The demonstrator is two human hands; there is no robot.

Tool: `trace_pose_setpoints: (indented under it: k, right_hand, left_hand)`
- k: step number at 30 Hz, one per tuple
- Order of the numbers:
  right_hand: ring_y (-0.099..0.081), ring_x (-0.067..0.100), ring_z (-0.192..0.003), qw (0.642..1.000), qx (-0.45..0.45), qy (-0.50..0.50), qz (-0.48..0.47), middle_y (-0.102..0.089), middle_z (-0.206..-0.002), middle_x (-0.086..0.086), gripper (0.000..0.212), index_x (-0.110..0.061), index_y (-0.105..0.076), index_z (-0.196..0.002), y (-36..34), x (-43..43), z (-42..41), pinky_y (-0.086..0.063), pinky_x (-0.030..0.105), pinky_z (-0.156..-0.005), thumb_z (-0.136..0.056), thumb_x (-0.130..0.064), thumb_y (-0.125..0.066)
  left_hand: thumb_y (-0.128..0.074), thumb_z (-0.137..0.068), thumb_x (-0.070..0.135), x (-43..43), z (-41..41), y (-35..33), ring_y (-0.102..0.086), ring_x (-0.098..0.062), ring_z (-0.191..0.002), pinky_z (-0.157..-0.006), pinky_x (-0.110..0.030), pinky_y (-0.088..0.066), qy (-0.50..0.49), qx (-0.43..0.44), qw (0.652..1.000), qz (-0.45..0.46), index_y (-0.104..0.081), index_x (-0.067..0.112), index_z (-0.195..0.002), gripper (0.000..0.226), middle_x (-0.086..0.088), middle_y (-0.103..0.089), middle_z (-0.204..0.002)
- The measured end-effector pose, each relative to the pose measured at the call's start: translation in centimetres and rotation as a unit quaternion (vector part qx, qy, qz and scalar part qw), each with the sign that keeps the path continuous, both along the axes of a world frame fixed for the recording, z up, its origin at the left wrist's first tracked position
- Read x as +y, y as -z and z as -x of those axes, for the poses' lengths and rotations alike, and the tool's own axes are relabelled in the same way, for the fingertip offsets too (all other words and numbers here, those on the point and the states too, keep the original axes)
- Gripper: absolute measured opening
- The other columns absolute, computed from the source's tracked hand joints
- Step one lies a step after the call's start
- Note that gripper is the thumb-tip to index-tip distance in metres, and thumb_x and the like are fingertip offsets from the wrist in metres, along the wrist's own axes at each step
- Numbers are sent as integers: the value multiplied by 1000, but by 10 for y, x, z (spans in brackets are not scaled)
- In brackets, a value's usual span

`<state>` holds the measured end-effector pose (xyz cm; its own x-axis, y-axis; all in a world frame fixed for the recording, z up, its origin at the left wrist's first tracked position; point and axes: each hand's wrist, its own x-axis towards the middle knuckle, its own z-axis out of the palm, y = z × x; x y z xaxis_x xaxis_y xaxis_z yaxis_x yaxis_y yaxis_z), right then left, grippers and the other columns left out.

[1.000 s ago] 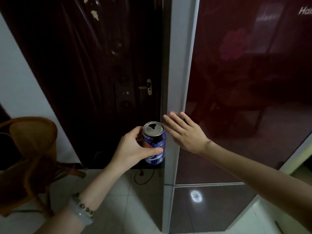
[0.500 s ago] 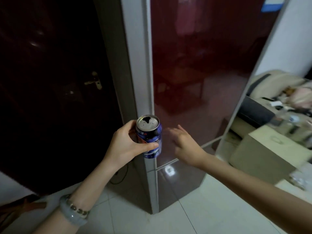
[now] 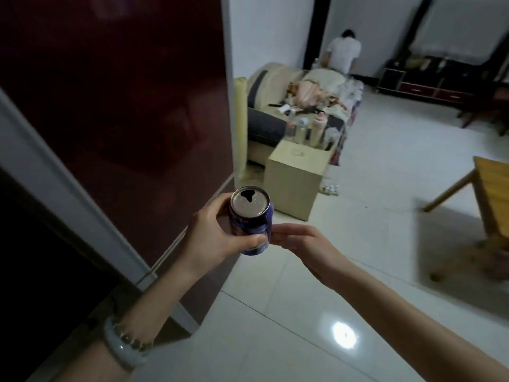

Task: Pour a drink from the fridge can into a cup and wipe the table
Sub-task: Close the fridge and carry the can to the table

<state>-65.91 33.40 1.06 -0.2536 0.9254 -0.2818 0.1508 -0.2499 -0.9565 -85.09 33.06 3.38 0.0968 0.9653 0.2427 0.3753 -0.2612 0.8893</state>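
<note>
A blue drink can point(image 3: 250, 205) with its top opened stands upright in my left hand point(image 3: 212, 238), which wraps around its side. My right hand point(image 3: 305, 244) hovers just right of the can, fingers apart and pointing toward it, fingertips close to or touching its lower side. The dark red fridge point(image 3: 115, 92) fills the left, its door shut. A corner of a wooden table point(image 3: 493, 194) shows at the right edge. No cup is in view.
A cardboard box point(image 3: 294, 177) sits on the white tiled floor ahead, with bottles behind it and a cluttered sofa point(image 3: 297, 103) beyond. A person point(image 3: 344, 52) stands at the far wall. A dark low cabinet point(image 3: 429, 81) runs along the back right.
The view has swung right, away from the fridge and dark door toward the room. My right hand left the fridge door and came beside the can, which stays in my left hand.
</note>
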Motion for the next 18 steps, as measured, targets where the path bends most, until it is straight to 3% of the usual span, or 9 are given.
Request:
trace_pose_setpoints:
  k: [4,8,10,13,15,18]
  right_hand:
    - [-63,24,-109,996,40,80,15,-69,-110,15,59,2,-63,-112,2,-30,-65,-44,31,-100,-56,-7,-45]
    - [-63,22,-108,985,58,160,18,-68,-110,16,59,3,-62,-113,1,-68,-133,-46,25,-95,-58,-7,-46]
    - [-62,22,-109,979,56,194,17,-68,-112,16,51,3,-62,-115,1,-90,-168,-45,25,-96,-66,-2,-46]
    - [-63,20,-107,968,56,243,15,-67,-113,17,45,4,-62,-114,3,-121,-220,-49,16,-86,-78,13,-37]
    - [-64,17,-103,960,59,273,15,-67,-112,16,46,3,-62,-113,4,-142,-251,-48,12,-79,-78,14,-34]
    - [-63,19,-105,941,65,332,18,-67,-114,17,45,4,-62,-114,7,-173,-296,-48,13,-82,-79,14,-35]
  left_hand:
    - [-88,-47,37,4,-66,3,-62,-5,-103,-90,-33,-51,87,10,996,6,-60,28,-110,69,13,-68,-105]
    - [-86,-45,44,-6,-143,1,-59,6,-100,-85,-11,-44,159,13,987,7,-57,38,-106,68,24,-66,-102]
    - [-91,-46,36,-15,-182,1,-57,9,-99,-82,-5,-41,192,14,981,9,-57,38,-105,68,25,-65,-101]
    - [-92,-49,25,-30,-238,4,-59,7,-98,-81,-7,-41,232,4,973,12,-61,28,-107,66,19,-67,-100]
    - [-92,-47,27,-40,-276,6,-60,4,-96,-81,-10,-43,263,-4,965,15,-62,29,-105,65,19,-68,-98]
    - [-88,-44,33,-55,-333,9,-61,3,-95,-79,-9,-43,305,-16,952,21,-61,35,-100,62,22,-67,-98]
